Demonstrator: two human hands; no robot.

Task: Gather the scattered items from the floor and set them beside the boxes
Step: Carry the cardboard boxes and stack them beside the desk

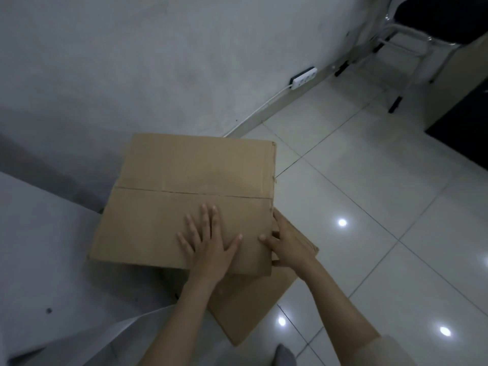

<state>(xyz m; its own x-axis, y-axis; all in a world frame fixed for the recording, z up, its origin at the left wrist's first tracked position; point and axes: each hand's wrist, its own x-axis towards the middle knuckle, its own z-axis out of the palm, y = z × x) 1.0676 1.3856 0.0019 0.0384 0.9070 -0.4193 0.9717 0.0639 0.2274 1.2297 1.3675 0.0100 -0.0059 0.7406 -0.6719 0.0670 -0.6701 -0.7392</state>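
Left hand (211,241) flat, fingers spread, pressing upper cardboard box (184,196). Right hand (286,247) grips its right edge; flattened box (253,310) beneath. No scattered items visible; progress unclear.

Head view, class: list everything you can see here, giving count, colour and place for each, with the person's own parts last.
Upper cardboard box: one, brown, closed, by the wall, stacked on another.
Lower cardboard: one, brown, beneath it, jutting out towards the right.
Power strip: one, white, at the foot of the wall.
Chair: one, metal legs, dark seat, top right.
Floor: white tiles.
Left hand: flat on the upper box's top.
Right hand: grips that box's right edge.
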